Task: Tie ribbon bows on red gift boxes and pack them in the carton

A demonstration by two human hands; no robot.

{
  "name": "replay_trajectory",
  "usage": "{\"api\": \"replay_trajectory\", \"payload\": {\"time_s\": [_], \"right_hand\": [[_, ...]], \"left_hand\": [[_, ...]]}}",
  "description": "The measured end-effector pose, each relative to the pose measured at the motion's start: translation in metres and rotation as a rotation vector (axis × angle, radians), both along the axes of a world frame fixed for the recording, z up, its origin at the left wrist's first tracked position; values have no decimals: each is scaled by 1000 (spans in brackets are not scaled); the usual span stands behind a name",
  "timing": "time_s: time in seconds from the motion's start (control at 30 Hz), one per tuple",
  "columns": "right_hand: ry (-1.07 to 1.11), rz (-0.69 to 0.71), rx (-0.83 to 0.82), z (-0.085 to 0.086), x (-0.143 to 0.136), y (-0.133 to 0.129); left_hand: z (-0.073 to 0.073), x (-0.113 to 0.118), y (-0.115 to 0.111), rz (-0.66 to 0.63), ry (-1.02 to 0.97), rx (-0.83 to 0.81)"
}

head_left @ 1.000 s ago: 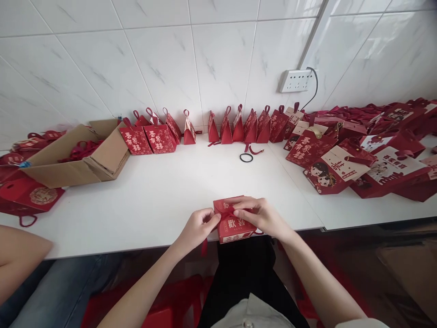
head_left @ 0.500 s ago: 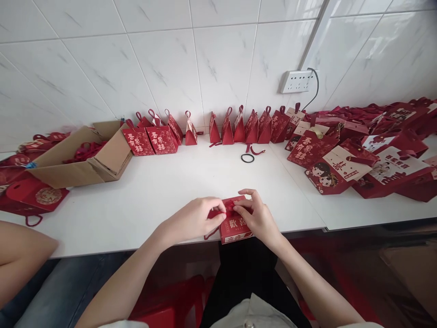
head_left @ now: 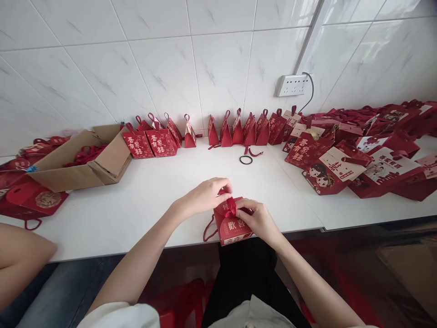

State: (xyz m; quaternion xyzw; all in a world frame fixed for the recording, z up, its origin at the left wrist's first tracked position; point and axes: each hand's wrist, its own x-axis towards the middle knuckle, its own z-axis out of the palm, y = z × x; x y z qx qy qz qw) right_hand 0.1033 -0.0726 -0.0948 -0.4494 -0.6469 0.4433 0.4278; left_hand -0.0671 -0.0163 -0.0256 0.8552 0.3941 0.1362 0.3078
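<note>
A red box with pale characters (head_left: 233,228) lies at the table's front edge, a dark red cord looping out on its left. Above its top side, my left hand (head_left: 213,195) pinches the upper end of a red ribbon (head_left: 231,205). My right hand (head_left: 256,217) rests at the box's right side, thumb and fingertips closed on the ribbon's lower part, close to the box's surface.
Red gift boxes (head_left: 162,142) stand along the tiled wall. An open cardboard box (head_left: 82,176) is at the left, many red bags (head_left: 310,148) at the right. A black ring (head_left: 246,160) lies mid-table. Another person's arm (head_left: 23,248) is at the far left.
My left hand has risen up and away from the box, drawing the ribbon upward into view. My right hand has shifted slightly down and stays at the ribbon.
</note>
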Motion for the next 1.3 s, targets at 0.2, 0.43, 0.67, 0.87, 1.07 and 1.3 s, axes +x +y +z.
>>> {"api": "replay_trajectory", "payload": {"time_s": [0.2, 0.43, 0.67, 0.87, 1.07, 1.3], "right_hand": [[98, -97, -65, -6, -2, -1], [58, -208, -43, -7, -10, -5], [38, -159, 1, -7, -2, -2], [-21, -185, 16, -8, 0, 0], [-220, -193, 317, -10, 11, -11], [-351, -233, 365, -16, 16, -15]], "left_hand": [[-39, -10, -14, 61, -132, -109], [-41, -5, -40, 83, -187, -84], [-57, 2, -40, 236, -381, -308], [-62, 3, -39, 239, -518, -461], [-61, 2, -40, 266, -575, -502], [-59, 1, -44, 222, -509, -443]]}}
